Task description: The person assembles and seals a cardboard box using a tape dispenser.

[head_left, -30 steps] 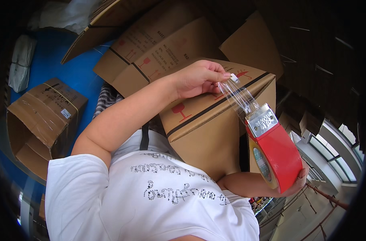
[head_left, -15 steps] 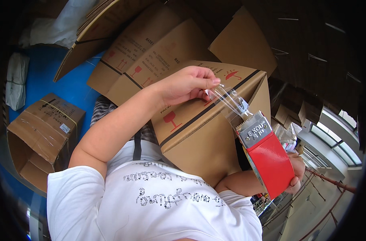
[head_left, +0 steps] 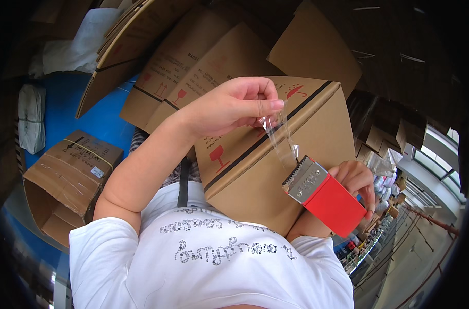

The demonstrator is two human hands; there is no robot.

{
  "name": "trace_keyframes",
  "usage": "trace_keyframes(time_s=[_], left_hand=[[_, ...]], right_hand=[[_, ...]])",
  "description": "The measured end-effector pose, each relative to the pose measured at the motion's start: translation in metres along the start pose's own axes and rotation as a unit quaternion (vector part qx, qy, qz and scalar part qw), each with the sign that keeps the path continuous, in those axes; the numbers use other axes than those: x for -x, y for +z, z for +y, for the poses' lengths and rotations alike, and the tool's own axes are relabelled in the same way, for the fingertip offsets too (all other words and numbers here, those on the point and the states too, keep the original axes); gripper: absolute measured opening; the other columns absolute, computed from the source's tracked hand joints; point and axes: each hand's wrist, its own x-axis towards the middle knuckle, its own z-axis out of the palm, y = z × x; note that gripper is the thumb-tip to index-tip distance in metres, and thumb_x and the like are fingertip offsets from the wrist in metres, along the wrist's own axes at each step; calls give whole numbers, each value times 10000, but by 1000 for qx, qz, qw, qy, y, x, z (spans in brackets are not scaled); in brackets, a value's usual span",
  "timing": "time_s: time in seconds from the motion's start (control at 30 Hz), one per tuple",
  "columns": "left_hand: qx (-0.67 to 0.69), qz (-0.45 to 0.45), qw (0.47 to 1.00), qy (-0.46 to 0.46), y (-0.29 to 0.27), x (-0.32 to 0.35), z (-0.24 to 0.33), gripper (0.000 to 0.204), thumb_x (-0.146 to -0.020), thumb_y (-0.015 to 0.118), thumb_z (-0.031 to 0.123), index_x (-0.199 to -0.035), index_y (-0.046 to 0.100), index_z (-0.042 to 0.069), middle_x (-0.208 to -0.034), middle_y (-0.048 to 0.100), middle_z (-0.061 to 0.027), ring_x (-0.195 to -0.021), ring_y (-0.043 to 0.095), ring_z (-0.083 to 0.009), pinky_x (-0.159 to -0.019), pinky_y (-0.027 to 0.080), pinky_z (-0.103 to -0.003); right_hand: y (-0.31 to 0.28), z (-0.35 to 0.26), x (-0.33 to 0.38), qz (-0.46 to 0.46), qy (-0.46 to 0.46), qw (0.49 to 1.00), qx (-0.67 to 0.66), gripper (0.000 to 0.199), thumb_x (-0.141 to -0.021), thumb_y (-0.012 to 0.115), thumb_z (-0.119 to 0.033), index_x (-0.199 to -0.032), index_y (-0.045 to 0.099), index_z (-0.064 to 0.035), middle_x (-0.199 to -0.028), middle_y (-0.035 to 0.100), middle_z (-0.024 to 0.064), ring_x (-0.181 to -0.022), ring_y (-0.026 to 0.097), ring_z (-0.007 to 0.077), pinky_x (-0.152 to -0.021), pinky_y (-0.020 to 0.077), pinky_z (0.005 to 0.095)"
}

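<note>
My left hand [head_left: 247,103] is closed, thumb and fingertips pinching the end of a strip of clear packing tape [head_left: 282,141]. The strip runs down to the toothed metal edge of a red tape dispenser [head_left: 333,205]. Behind that dispenser, my right hand [head_left: 359,184] grips it from the far side; part of its fingers is hidden. Both hands are over a large brown cardboard box [head_left: 255,193] with a black strap line and red printed symbols. This box stands closed and tilted in view, right in front of my body.
At left, an open used carton [head_left: 64,177] lies on a blue floor [head_left: 98,110]. Flat cardboard sheets [head_left: 113,64] lean at the upper left, beside more printed cartons [head_left: 203,67]. A white wrapped bundle [head_left: 32,118] lies at the far left. Shelves of goods line the right.
The tape dispenser has shifted left and turned, with my right hand now higher behind it. My left hand stays near the same spot, still pinching the tape.
</note>
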Motion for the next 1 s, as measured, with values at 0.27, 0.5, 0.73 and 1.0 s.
trace_keyframes(time_s=[0.27, 0.5, 0.73, 1.0], left_hand=[[-4, 19, 1000, -3, -9, -6, -1, 164, -951, 563, 187, -899, 480, 54, -794, 555, -31, -800, 592, -125, -808, 515, -303], [-64, 35, 996, 44, -5, 0, -10, 158, -944, 574, 171, -911, 481, 48, -835, 568, -33, -808, 619, -136, -796, 518, -278], [-36, 58, 998, 8, -8, -2, -16, 143, -948, 568, 165, -926, 497, 43, -792, 585, -22, -800, 600, -111, -708, 484, -237], [-19, 72, 997, 5, -10, -1, -20, 163, -943, 583, 194, -904, 506, 55, -839, 623, -29, -795, 621, -93, -747, 527, -244]], right_hand=[[-1, -5, 2, 13, -46, 998, 29, 442, -714, 755, -407, -725, 602, 8, -577, 599, 112, -506, 626, 243, -680, 491, 345], [5, -17, 3, -2, -32, 995, 93, 416, -699, 775, -394, -650, 550, -48, -513, 562, 77, -482, 620, 226, -744, 505, 352], [0, -16, 1, -2, -37, 996, 77, 416, -710, 768, -393, -649, 550, -45, -513, 555, 64, -470, 614, 219, -750, 507, 348], [3, -18, -3, 31, -49, 993, 106, 402, -729, 743, -415, -632, 589, -57, -548, 618, 61, -473, 622, 173, -518, 467, 267]])
